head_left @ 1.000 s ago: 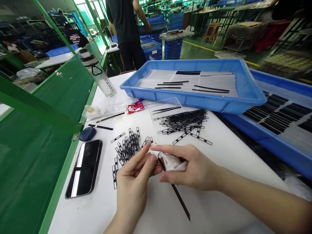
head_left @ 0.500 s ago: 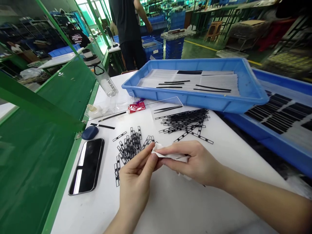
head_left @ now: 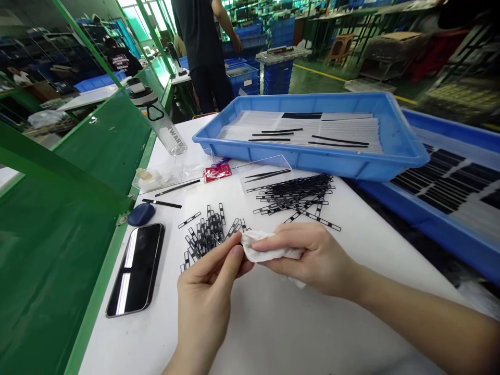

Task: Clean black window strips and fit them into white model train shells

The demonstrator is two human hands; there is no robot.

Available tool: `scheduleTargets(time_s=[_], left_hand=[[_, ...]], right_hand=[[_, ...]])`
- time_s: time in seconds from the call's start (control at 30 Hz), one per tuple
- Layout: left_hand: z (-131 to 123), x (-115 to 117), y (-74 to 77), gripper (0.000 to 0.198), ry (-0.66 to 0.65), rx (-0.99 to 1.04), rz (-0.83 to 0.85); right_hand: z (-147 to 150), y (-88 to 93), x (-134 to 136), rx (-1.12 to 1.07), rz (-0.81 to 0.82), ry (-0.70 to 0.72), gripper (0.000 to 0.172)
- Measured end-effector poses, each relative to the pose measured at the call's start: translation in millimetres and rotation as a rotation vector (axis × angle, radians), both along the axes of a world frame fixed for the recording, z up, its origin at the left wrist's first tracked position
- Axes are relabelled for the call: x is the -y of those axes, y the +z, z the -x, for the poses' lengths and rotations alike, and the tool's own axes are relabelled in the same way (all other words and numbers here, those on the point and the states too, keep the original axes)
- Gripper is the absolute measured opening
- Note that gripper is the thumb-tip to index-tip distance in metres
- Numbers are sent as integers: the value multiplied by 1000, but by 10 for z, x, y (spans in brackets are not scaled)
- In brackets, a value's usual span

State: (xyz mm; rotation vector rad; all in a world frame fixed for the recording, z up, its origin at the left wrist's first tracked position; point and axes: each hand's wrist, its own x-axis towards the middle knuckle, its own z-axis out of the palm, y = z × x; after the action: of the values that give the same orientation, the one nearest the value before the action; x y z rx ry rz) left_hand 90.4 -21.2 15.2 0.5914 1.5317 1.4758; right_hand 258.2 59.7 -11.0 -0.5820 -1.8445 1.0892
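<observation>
1. Your L hand (head_left: 203,304): thumb + fingers closed in a tight pinch at the left edge of the wipe. Can't tell if it has hold of the wipe or of something small hidden betw. the fingertips.
2. Your R hand (head_left: 312,258): fingers curled, not spread, thumb on top, gripping the white wipe (head_left: 260,246), which is crumpled & bunched betw. your two hands, above the table, w/ a corner poking out under the R hand.
3. Nearest pile: black-framed strips (head_left: 203,237), loose & criss-crossed on the table just left of your L fingertips. 2nd pile of black-framed strips (head_left: 292,195) further up, just above your R hand, not touching it.
4. White work table (head_left: 273,333) under everything. On it, left side: smartphone (head_left: 136,271) face up, dark-blue oval object (head_left: 140,214) beside it, 2 loose black strips (head_left: 162,203) above that.
5. Further up: tweezers (head_left: 267,174) on a clear plastic sheet (head_left: 265,165), red packet (head_left: 216,173) just left of it, clear bottle (head_left: 160,122) leaning at the table's far edge.
6. Blue tray (head_left: 312,162) w/ white sheets & black strips sits at the far edge; 2nd blue tray (head_left: 441,224) to your right.
7. Person in black (head_left: 203,41) stands in the background, hands well away from yours.
</observation>
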Motion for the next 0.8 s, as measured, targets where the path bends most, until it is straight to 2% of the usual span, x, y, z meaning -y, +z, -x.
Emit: scheduleTargets(time_s=[0.17, 0.3, 0.47, 0.8], left_hand=[[25, -41, 80, 25, 32, -174, -10], [104, -88, 104, 25, 37, -148, -14], [207, -122, 107, 26, 33, -128, -29], [268, -123, 128, 25, -11, -132, -20]], right_hand=[[-3, 4, -3, 62, -94, 9, 36], [-24, -1, -6, 101, -151, 34, 33], [-35, -13, -12, 129, -147, 58, 32], [-56, 2, -24, 152, -208, 54, 36]])
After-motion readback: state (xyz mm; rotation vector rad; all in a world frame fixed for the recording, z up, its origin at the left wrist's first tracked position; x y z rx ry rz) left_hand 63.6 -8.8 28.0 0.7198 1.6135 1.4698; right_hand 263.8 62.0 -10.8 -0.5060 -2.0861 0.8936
